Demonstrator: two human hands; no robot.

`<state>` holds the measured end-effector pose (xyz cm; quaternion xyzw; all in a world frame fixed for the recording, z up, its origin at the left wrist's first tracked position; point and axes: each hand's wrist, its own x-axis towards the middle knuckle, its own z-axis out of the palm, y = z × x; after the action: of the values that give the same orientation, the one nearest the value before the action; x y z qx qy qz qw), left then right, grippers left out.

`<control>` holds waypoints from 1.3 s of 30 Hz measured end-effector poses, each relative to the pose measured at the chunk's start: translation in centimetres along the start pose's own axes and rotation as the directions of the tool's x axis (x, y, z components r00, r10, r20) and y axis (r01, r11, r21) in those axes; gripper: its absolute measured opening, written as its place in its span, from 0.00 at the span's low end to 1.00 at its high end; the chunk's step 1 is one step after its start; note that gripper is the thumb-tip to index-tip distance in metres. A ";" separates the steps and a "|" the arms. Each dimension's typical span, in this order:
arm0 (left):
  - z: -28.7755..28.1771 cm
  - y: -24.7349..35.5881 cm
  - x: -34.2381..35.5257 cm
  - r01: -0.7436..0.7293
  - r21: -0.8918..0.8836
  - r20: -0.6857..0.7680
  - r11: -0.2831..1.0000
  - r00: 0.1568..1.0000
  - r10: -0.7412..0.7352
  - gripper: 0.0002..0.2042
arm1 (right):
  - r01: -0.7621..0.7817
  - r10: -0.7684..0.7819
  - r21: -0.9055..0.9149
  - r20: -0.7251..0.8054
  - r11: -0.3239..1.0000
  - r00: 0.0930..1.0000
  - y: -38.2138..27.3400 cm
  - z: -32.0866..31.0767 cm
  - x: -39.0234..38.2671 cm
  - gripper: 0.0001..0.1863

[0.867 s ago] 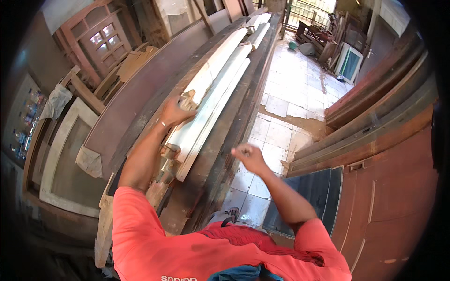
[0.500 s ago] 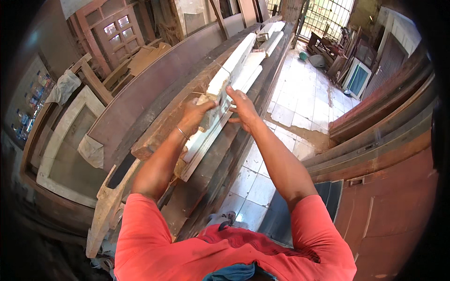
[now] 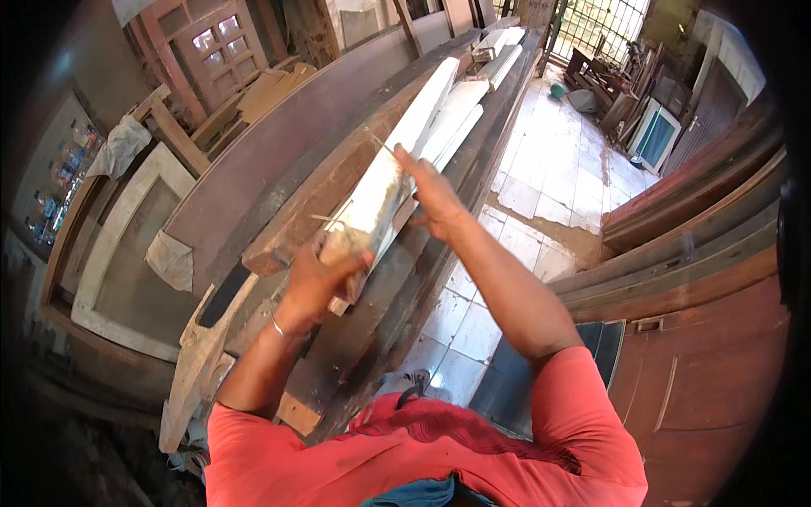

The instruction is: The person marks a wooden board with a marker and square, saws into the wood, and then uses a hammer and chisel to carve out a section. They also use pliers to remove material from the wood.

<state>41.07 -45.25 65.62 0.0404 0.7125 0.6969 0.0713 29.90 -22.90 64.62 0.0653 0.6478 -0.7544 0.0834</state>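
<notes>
My left hand [image 3: 317, 279] is closed on the near end of a long white wooden board [image 3: 397, 160], which has a rough, pale end and what look like thin nails or wires sticking out. Farther along that board my right hand [image 3: 431, 190] grips its right side, thumb up on the top, lower fingers partly hidden. The board lies angled over other white boards [image 3: 465, 118] and a rough brown beam [image 3: 300, 207], all on a long pile of dark timber [image 3: 405, 287]. Shorter white pieces [image 3: 498, 63] rest at the far end of the pile.
A curved brown panel [image 3: 211, 203], old door frames [image 3: 114, 253] and plastic bottles [image 3: 59, 177] are on the left. A tiled floor [image 3: 541, 203] runs along the right, beside leaning wooden doors [image 3: 688, 372] and a dark panel [image 3: 498, 389]. A window frame [image 3: 655, 131] and scrap stand farther back.
My right hand has risen from the side onto the board. My left hand has moved down and toward me, drawing the board's near end closer with it.
</notes>
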 end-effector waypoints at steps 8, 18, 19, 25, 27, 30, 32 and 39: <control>5.7 -3.3 -8.6 -0.470 0.553 0.169 0.688 0.872 0.459 0.33 | -0.168 0.095 0.359 0.213 0.918 0.972 2.0 -4.9 -2.0 0.24; 6.1 -5.7 -10.0 -0.730 0.229 0.478 0.644 0.661 0.578 0.24 | -0.131 0.132 0.045 -0.040 0.990 0.990 3.1 -11.2 -7.9 0.19; 6.0 -7.4 -9.1 -0.722 0.216 0.487 0.657 0.663 0.569 0.24 | -0.144 0.147 0.051 -0.056 0.988 0.988 3.2 -11.4 -9.0 0.19; 8.2 -11.1 1.3 -0.158 -0.096 0.030 0.983 0.986 0.161 0.36 | -0.086 0.048 -0.228 -0.168 0.970 0.985 6.5 -10.4 -15.0 0.24; 10.1 -10.8 4.9 0.003 -0.204 0.149 0.979 0.988 0.028 0.51 | 0.049 -0.107 -0.402 -0.124 0.914 0.987 9.0 -11.0 -17.7 0.25; 11.5 -8.6 8.0 0.269 -0.230 0.263 0.935 0.942 -0.206 0.65 | 0.014 -0.198 -0.718 -0.173 0.696 0.965 11.6 -11.8 -23.0 0.34; 12.4 -8.5 7.5 0.323 -0.251 0.316 0.913 0.918 -0.238 0.63 | 0.001 -0.303 -0.851 -0.186 0.526 0.935 13.5 -11.3 -27.8 0.38; 16.0 -11.9 -6.8 0.527 -0.355 0.551 0.772 0.785 -0.283 0.38 | -0.247 -0.414 -0.957 -0.288 0.150 0.864 24.6 -6.3 -48.0 0.42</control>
<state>50.84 -30.85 53.70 0.0280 0.4632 0.7894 0.4018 81.91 -18.33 49.81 0.1467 0.9776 -0.1063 -0.1069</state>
